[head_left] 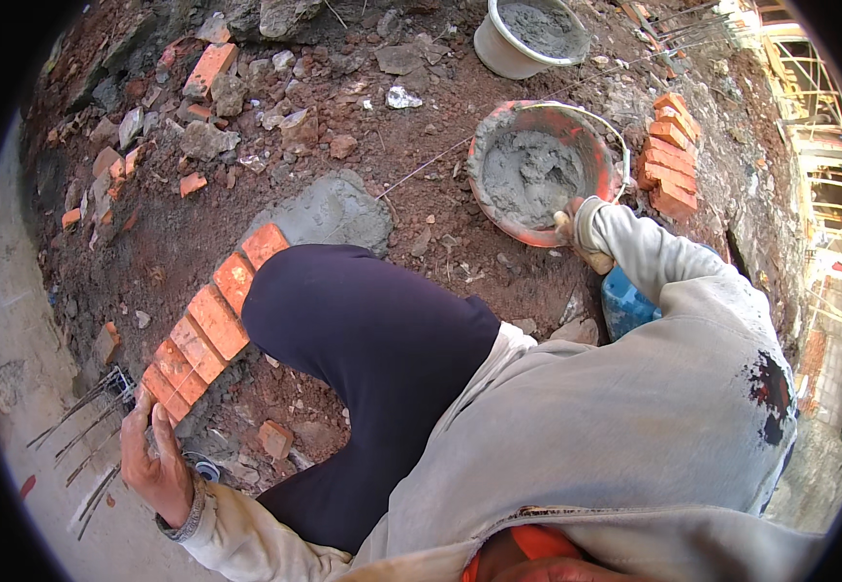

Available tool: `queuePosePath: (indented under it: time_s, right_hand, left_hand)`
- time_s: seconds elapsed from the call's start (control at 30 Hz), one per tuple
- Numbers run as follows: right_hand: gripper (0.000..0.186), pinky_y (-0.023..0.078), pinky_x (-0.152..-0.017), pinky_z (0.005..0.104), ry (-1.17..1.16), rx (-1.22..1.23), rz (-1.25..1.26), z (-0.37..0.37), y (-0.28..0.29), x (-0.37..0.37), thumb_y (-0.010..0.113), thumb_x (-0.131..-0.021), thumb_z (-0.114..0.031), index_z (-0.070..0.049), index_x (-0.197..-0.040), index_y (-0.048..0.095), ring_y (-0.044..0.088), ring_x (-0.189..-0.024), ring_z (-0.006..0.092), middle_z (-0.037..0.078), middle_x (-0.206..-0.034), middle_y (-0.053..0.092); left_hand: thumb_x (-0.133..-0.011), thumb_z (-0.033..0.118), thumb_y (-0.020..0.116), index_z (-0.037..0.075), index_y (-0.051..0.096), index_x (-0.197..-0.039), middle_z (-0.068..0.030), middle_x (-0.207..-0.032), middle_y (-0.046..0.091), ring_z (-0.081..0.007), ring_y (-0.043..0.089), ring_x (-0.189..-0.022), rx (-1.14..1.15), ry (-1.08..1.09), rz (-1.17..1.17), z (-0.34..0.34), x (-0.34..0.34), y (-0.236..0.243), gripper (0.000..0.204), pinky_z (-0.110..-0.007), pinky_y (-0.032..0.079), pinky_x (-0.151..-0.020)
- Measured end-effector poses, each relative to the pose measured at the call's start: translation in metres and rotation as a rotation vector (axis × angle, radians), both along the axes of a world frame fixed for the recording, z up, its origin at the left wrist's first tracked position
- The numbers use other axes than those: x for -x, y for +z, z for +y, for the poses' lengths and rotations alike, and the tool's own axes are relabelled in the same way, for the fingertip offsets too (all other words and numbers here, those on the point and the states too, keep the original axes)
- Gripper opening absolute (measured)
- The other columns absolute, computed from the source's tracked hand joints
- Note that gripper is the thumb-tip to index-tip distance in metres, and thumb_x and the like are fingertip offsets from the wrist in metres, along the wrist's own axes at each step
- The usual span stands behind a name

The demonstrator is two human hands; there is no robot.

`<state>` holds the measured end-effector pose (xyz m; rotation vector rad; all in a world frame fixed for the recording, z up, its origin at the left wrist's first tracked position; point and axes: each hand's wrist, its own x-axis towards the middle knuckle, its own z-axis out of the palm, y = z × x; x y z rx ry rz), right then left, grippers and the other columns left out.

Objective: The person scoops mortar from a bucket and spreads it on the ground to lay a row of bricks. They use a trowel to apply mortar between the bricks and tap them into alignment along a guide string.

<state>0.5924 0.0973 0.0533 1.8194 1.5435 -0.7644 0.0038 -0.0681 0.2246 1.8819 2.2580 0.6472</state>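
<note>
At the left, the person's left hand (pixel 157 472) reaches out with forearm low and near, its fingers loosely extended and slightly parted, tips against the near end of a slanting row of orange-red rectangular clay bricks (pixel 215 318). The row's far end meets a flat patch of wet grey mortar (pixel 333 213). Farther right, the right arm stretches far, its hand (pixel 573 231) at the near right rim of a round red bucket (pixel 596 160) holding grey mortar; those fingers curl, but I cannot tell what they grip.
</note>
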Motion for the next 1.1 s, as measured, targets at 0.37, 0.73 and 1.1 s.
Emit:
queuePosePath:
  time_s: [0.37, 0.73, 1.1]
  right_hand:
    - [0.024, 0.052, -0.043, 0.0392, -0.998, 0.024, 0.771, 0.005, -0.059, 0.003, 0.065, -0.083, -0.021, -0.005, -0.100, 0.057, 0.061, -0.055, 0.0247, 0.008, -0.073, 0.058]
    - [0.033, 0.049, -0.043, 0.0354, -0.937, -0.303, 1.118, -0.060, -0.027, -0.029, 0.061, -0.077, -0.010, 0.003, -0.106, 0.054, 0.058, -0.047, 0.0219, 0.009, -0.074, 0.061]
    - [0.014, 0.045, -0.040, 0.0330, -0.737, -0.384, 0.714, -0.059, -0.011, -0.060, 0.047, -0.082, -0.003, -0.002, -0.093, 0.056, 0.055, -0.048, 0.0192, 0.009, -0.069, 0.059]
  left_hand:
    - [-0.091, 0.006, 0.061, -0.003, 0.066, -0.105, -0.0154, -0.097, 0.068, -0.0259, 0.065, -0.087, 0.015, -0.027, 0.158, 0.015, 0.012, 0.000, 0.017, -0.034, 0.049, -0.079]
    - [-0.094, 0.015, 0.061, -0.004, 0.066, -0.106, -0.0166, -0.101, 0.069, -0.0244, 0.064, -0.092, 0.149, 0.349, 0.250, -0.079, 0.083, -0.003, 0.023, -0.033, 0.048, -0.083]
    - [-0.093, 0.023, 0.062, -0.004, 0.066, -0.106, -0.0159, -0.100, 0.069, -0.0224, 0.064, -0.090, 0.306, 0.672, 0.020, -0.200, 0.094, -0.075, 0.031, -0.031, 0.048, -0.084]
